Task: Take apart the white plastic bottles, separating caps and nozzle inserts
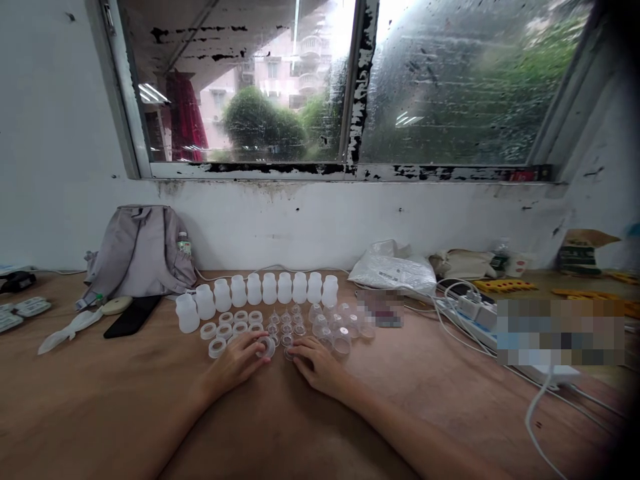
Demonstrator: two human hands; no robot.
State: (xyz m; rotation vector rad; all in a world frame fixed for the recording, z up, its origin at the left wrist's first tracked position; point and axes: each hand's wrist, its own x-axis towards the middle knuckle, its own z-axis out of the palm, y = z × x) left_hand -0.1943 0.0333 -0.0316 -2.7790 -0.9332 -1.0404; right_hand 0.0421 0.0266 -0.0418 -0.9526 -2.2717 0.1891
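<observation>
- hands apart, low over the bench (pixel 165 427), close to each other, not touching.
- left hand (pixel 239 360): thumb and fingers closed round a clear ring (pixel 271 346), held just in front of the loose rings (pixel 225 331).
- right hand (pixel 316 363): fingertips at a small clear piece (pixel 289 355) at the near edge of the clear teats (pixel 286 328); can't tell if pinched or only touched.
- step in hand, judging by the pose: handling one small part per side.
- next move probably calls for a light fingertip grip, no knocking neighbours; pieces stand tight together.
- materials: bottles (pixel 269 289) frosted white, waisted, in a curved row behind; look like plastic.
- rings translucent, round, open-centred; teats see-through, pointed, probably soft; domed caps (pixel 342 344) clear, glossy, right of the teats.
- bench top brown, smooth, slightly creased.
</observation>
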